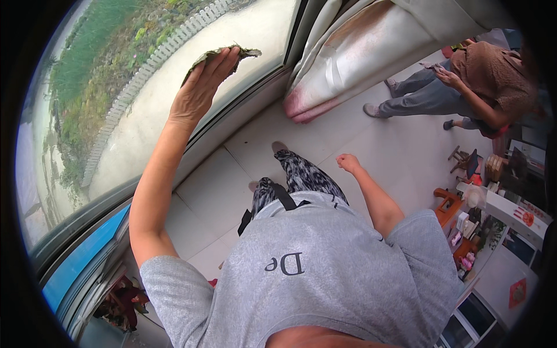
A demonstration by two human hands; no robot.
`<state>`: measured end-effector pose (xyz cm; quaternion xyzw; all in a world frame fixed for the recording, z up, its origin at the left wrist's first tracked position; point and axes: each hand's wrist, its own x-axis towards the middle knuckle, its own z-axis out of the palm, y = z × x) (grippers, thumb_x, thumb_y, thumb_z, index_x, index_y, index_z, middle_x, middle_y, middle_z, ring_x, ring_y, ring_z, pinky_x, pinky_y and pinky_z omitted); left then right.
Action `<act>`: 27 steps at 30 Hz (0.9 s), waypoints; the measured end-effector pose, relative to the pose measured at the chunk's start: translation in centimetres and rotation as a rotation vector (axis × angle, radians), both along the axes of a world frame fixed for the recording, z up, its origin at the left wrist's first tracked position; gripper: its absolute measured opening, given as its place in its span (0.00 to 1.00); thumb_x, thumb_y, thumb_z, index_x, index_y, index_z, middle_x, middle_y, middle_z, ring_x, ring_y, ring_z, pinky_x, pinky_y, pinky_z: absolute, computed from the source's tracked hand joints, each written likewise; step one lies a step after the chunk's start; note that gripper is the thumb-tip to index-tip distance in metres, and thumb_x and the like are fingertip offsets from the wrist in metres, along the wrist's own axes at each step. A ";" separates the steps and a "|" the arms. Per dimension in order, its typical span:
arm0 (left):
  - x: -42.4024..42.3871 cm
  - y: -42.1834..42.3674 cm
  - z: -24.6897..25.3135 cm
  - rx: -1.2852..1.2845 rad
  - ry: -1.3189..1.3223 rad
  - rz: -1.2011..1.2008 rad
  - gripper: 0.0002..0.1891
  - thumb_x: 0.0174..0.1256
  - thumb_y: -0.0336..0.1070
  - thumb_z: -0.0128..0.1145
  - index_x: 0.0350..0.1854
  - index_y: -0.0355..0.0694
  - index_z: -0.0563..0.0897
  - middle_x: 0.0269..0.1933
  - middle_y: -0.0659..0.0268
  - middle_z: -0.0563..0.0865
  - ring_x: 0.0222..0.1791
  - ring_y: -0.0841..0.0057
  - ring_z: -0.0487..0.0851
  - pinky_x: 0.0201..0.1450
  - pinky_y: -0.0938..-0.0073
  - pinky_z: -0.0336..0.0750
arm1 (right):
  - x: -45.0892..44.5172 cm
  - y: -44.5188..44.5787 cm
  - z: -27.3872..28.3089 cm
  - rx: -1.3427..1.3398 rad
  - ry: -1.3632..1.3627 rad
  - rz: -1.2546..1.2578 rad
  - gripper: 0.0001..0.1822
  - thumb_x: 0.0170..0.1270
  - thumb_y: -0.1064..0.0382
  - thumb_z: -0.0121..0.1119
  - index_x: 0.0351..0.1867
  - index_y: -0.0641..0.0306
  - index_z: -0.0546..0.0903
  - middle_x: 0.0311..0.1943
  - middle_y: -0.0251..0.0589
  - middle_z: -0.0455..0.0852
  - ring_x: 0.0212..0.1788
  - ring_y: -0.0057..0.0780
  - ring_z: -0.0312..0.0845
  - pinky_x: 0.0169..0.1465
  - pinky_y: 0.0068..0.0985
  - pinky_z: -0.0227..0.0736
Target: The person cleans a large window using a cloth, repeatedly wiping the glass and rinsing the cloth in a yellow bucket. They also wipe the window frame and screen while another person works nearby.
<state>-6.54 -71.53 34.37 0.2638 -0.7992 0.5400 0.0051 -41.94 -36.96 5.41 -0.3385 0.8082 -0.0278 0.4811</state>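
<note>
My left hand [204,82] is raised to a large glass window pane [143,126], with its fingers stretched along a dark green-grey cloth [213,56]. The cloth has frayed edges and seems to lie flat between palm and glass; whether it touches the pane is hard to tell. Low at my right side, over the tiled floor, hangs my right hand [348,162]. Its fingers are curled in, and no object shows in it.
Beside the window frame [243,102] hangs a pale curtain [348,65] with pinkish stains. Another person [487,82] stands on the right, holding a cloth [431,66]. Wooden stools [457,158] and a cluttered white shelf [496,204] are at the far right.
</note>
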 end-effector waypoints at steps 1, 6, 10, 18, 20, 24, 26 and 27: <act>-0.3 -0.4 -1.8 0.029 -0.053 -0.041 0.34 0.59 0.38 0.41 0.71 0.54 0.49 0.73 0.80 0.45 0.73 0.81 0.42 0.73 0.71 0.34 | -0.2 0.1 0.4 0.012 0.013 0.022 0.14 0.57 0.55 0.56 0.38 0.61 0.82 0.24 0.34 0.84 0.26 0.19 0.79 0.28 0.20 0.71; -1.1 0.5 -9.4 0.522 -0.168 -0.134 0.28 0.62 0.38 0.38 0.66 0.36 0.59 0.71 0.64 0.54 0.72 0.75 0.47 0.74 0.69 0.36 | 3.8 -3.5 6.5 0.076 -0.309 -0.267 0.15 0.61 0.55 0.53 0.45 0.58 0.80 0.38 0.34 0.84 0.38 0.21 0.80 0.38 0.21 0.73; -3.2 6.1 -13.2 1.325 0.695 0.058 0.19 0.63 0.38 0.50 0.57 0.44 0.71 0.57 0.62 0.75 0.62 0.68 0.69 0.64 0.57 0.58 | 10.4 -10.8 12.7 -0.077 -0.909 -0.404 0.24 0.65 0.49 0.51 0.57 0.62 0.71 0.50 0.38 0.78 0.50 0.22 0.75 0.50 0.24 0.71; -5.6 13.0 -16.2 1.620 1.245 0.445 0.29 0.65 0.51 0.45 0.64 0.40 0.64 0.62 0.51 0.70 0.64 0.58 0.65 0.64 0.67 0.59 | 17.4 -20.0 12.6 -0.073 -1.683 -0.768 0.25 0.67 0.40 0.40 0.52 0.55 0.74 0.49 0.39 0.79 0.51 0.35 0.74 0.56 0.40 0.68; -4.9 13.6 -13.1 1.514 1.252 0.428 0.30 0.64 0.50 0.47 0.64 0.37 0.64 0.67 0.53 0.62 0.69 0.61 0.57 0.68 0.56 0.50 | 18.1 -21.5 10.5 -0.093 -1.621 -0.895 0.22 0.68 0.44 0.41 0.49 0.57 0.75 0.47 0.37 0.80 0.50 0.34 0.75 0.54 0.36 0.70; 2.2 16.0 -9.1 1.317 1.329 0.421 0.25 0.61 0.41 0.55 0.61 0.42 0.69 0.66 0.61 0.66 0.68 0.64 0.60 0.67 0.61 0.53 | 16.8 -26.3 8.0 -0.353 -1.250 -0.981 0.14 0.65 0.53 0.52 0.46 0.57 0.75 0.43 0.36 0.80 0.46 0.33 0.76 0.49 0.38 0.73; 7.8 19.2 -11.1 1.225 1.393 0.587 0.22 0.61 0.40 0.54 0.58 0.43 0.72 0.62 0.61 0.72 0.64 0.64 0.66 0.62 0.67 0.62 | 14.6 -29.6 5.2 -0.486 -1.077 -0.957 0.13 0.62 0.57 0.55 0.45 0.57 0.73 0.39 0.35 0.77 0.41 0.31 0.75 0.48 0.36 0.73; 10.5 21.2 -11.6 1.269 1.546 0.755 0.22 0.61 0.41 0.54 0.57 0.41 0.72 0.61 0.58 0.73 0.63 0.63 0.67 0.63 0.66 0.62 | 14.2 -31.2 5.1 -0.531 -0.951 -0.935 0.14 0.58 0.62 0.54 0.46 0.56 0.70 0.38 0.34 0.75 0.40 0.30 0.73 0.45 0.32 0.72</act>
